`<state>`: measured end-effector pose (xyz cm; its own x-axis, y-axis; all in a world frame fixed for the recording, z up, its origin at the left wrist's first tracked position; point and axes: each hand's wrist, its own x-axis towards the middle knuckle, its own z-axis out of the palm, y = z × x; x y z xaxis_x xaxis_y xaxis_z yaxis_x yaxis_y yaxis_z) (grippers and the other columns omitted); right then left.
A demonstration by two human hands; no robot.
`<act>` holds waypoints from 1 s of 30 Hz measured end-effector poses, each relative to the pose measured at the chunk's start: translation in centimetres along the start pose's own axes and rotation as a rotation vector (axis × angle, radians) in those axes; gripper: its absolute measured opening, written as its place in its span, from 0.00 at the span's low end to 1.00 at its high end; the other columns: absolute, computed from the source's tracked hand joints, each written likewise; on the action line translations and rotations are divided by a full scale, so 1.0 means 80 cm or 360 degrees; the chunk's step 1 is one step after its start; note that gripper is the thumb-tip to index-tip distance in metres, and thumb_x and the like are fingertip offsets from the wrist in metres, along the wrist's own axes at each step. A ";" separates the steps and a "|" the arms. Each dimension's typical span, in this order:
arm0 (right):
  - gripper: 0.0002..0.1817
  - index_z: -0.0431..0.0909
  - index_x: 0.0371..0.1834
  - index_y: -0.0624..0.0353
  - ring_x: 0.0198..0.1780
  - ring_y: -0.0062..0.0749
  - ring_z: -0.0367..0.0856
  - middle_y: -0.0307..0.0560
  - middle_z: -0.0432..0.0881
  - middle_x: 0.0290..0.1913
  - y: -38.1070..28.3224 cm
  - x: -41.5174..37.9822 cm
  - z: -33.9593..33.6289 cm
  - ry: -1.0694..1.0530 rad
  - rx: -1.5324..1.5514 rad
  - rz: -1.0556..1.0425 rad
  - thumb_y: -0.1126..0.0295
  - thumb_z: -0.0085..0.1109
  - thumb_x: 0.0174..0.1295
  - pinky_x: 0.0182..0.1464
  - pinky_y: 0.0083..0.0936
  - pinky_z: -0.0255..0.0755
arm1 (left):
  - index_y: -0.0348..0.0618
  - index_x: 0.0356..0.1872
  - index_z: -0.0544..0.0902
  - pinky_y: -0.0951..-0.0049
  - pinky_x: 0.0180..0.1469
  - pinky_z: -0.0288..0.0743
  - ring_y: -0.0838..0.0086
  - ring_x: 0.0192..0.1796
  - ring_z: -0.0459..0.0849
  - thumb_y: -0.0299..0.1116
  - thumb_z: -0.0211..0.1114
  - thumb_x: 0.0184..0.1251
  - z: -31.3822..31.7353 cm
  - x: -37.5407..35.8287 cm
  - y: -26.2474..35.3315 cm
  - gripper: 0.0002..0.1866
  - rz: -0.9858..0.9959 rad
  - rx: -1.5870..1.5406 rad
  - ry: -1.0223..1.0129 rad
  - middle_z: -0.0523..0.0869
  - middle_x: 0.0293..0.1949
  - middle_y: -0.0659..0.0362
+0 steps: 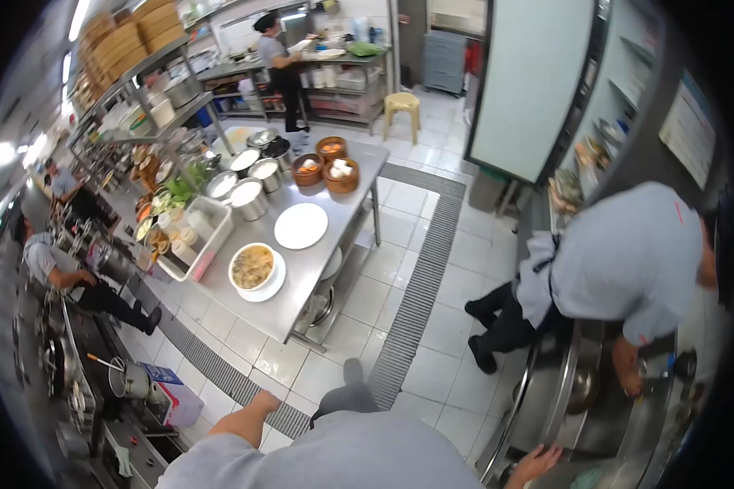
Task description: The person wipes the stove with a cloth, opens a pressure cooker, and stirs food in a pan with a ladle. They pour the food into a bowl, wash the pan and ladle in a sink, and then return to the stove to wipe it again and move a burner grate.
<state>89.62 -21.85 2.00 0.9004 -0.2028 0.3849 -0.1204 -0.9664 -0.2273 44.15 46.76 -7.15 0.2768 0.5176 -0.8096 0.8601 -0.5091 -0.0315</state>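
My left hand [264, 402] hangs out in front of my body above the tiled floor, its fingers loosely apart and nothing visible in it. At the lower right, my right hand [536, 465] reaches over the near end of the metal sink counter [538, 407]. Its fingers are stretched out and hold nothing. Ahead of me stands a steel table [290, 281]. On its near end, a white bowl of soup [252, 267] with pieces in it sits on a white plate [279, 292]. Beside that lies a bare white plate [301, 226].
A co-worker [628, 253] bends over the sink at right. Bamboo steamers [341, 174], metal pots [248, 200] and a white bin of bottles [194, 240] crowd the table. Other people work at left and back. A floor grate [416, 301] runs alongside; a stool [401, 116] stands behind.
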 end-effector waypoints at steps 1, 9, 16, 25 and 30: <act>0.24 0.75 0.69 0.63 0.75 0.59 0.68 0.62 0.70 0.75 -0.046 -0.008 -0.002 0.0001 0.0034 -0.0077 0.66 0.59 0.72 0.77 0.48 0.61 | 0.37 0.45 0.91 0.53 0.60 0.80 0.46 0.53 0.89 0.45 0.64 0.62 0.023 0.015 -0.033 0.21 0.0326 0.0242 0.0034 0.88 0.54 0.38; 0.23 0.79 0.63 0.63 0.66 0.55 0.78 0.62 0.80 0.64 -0.446 -0.082 0.115 -0.1082 0.0987 -0.0754 0.69 0.64 0.65 0.70 0.44 0.70 | 0.39 0.58 0.87 0.59 0.62 0.80 0.48 0.58 0.86 0.53 0.66 0.65 0.080 0.136 -0.080 0.30 0.0519 -0.0364 0.0157 0.89 0.54 0.42; 0.19 0.83 0.58 0.61 0.52 0.49 0.87 0.56 0.87 0.52 -0.713 -0.095 0.101 -0.1807 0.1190 -0.1430 0.67 0.66 0.64 0.59 0.38 0.78 | 0.38 0.62 0.83 0.64 0.56 0.82 0.59 0.53 0.89 0.39 0.73 0.63 -0.118 0.040 -0.046 0.27 -0.0158 -0.1733 0.0794 0.91 0.52 0.47; 0.12 0.84 0.51 0.67 0.38 0.33 0.85 0.51 0.88 0.39 -0.977 -0.032 0.188 -0.1704 0.1407 -0.2057 0.70 0.62 0.72 0.44 0.28 0.79 | 0.37 0.61 0.83 0.62 0.59 0.82 0.57 0.56 0.89 0.38 0.72 0.63 0.115 -0.100 -0.015 0.26 -0.1386 -0.2337 0.0915 0.90 0.54 0.44; 0.09 0.76 0.35 0.62 0.30 0.17 0.65 0.33 0.72 0.27 -1.104 -0.069 0.121 -0.2029 0.1556 -0.2257 0.70 0.61 0.74 0.33 0.20 0.64 | 0.38 0.52 0.89 0.55 0.61 0.80 0.50 0.58 0.87 0.43 0.70 0.64 0.271 -0.192 0.203 0.22 -0.2211 -0.2460 0.0520 0.90 0.54 0.43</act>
<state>99.32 66.15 11.32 -0.0667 0.9922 0.1054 0.5380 0.1247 -0.8337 44.62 15.64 -7.95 -0.8088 0.1244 -0.5747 0.0414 0.9870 0.1554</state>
